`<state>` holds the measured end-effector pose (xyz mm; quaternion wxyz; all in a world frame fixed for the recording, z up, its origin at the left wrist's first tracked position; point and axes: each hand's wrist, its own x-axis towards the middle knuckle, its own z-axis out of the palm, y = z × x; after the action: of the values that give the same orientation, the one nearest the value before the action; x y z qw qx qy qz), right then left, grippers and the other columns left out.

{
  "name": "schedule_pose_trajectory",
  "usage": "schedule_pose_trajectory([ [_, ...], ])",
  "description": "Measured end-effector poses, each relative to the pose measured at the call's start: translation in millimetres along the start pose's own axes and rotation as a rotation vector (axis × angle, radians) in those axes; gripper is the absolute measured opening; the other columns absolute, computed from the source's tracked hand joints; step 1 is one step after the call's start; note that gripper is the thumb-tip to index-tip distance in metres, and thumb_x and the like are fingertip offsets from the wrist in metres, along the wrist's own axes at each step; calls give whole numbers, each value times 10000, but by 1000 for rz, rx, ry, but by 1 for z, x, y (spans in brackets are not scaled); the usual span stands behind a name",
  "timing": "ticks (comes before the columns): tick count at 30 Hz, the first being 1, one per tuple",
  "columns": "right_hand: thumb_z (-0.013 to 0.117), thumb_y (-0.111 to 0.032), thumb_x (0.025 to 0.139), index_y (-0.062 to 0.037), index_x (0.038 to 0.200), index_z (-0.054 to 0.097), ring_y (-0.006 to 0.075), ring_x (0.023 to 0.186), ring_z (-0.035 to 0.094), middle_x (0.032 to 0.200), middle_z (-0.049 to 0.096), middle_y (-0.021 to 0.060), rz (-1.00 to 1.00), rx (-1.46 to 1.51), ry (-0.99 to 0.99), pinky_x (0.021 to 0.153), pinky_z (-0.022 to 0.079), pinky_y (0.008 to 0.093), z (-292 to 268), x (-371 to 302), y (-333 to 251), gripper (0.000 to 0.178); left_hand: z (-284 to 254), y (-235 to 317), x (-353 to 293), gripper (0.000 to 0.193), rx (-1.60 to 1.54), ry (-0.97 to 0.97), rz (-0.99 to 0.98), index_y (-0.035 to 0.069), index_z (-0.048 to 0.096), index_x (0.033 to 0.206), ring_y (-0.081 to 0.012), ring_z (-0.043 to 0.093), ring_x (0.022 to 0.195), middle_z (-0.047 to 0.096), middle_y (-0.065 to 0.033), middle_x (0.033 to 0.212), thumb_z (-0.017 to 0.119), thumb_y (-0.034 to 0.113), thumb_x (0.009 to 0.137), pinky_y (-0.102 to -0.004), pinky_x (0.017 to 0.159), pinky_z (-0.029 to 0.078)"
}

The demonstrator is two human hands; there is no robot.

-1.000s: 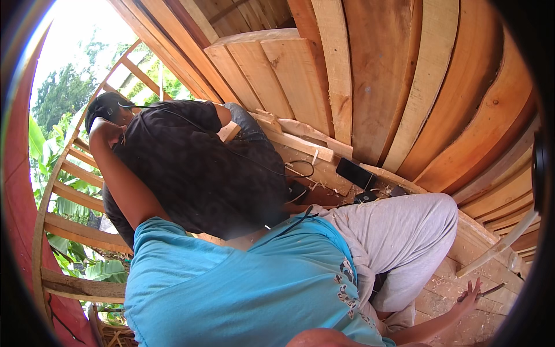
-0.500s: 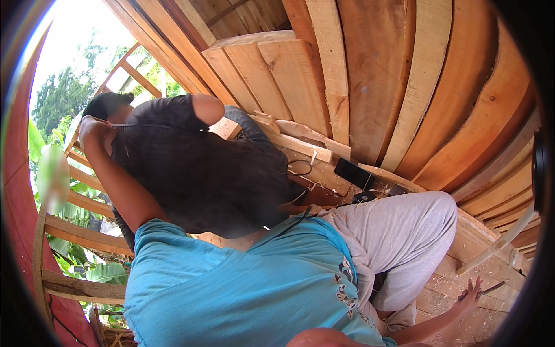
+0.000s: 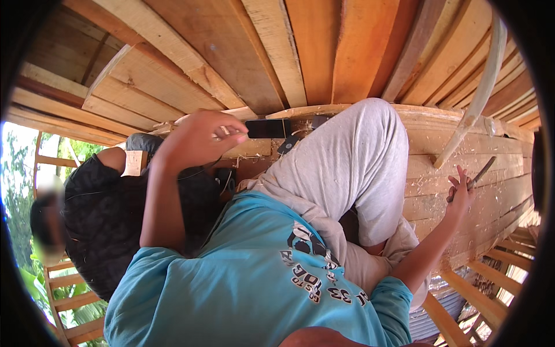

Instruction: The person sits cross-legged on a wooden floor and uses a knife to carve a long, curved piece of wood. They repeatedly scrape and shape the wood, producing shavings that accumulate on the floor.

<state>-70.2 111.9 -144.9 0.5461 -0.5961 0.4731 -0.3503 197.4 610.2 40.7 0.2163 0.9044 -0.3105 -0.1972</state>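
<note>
My left hand point(image 3: 203, 137) is raised in front of the planking at centre left, fingers curled in. Small pale bits show among its fingers, too small to name. On the right, my right hand point(image 3: 460, 189) is low over the plank floor. A thin dark stick-like tool point(image 3: 484, 171) passes through it, sticking out past the fingers. Some of those fingers are stretched out, and the tool's exact kind is unclear. A black phone point(image 3: 267, 128) lies just beyond my left hand, and a small dark device point(image 3: 288, 144) sits beside my bent knee.
A person in a dark shirt point(image 3: 115, 214) sits close on my left. Curved wooden planks point(image 3: 312, 52) form a wall ahead. A pale bent pole point(image 3: 475, 107) leans at the right, above floor planks point(image 3: 428, 214) strewn with shavings. Open wooden slats point(image 3: 474, 292) lie at lower right.
My left hand has come away from near the other person's head and moved right, toward the phone. The view has turned left to right. My right hand still has the dark tool.
</note>
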Motion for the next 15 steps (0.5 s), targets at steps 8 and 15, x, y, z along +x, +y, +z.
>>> schedule_pose_trajectory([
  [8, 623, -359, 942, -34, 1088, 664, 32, 441, 446, 886, 700, 141, 13, -22, 52, 359, 286, 179, 0, -20, -6, 359, 137, -115, 92, 320, 75, -381, -584, -68, 698, 915, -245, 710, 667, 706, -177, 785, 660, 248, 879, -351, 593, 575],
  [15, 638, -275, 947, -82, 880, 483, 89, 699, 653, 1115, 693, 142, 150, -115, 9, 417, 395, 172, 7, -31, -16, 257, 177, -147, 99, 405, 207, -514, -786, -134, 648, 951, -282, 715, 638, 700, -221, 860, 704, 248, 829, -361, 515, 591],
])
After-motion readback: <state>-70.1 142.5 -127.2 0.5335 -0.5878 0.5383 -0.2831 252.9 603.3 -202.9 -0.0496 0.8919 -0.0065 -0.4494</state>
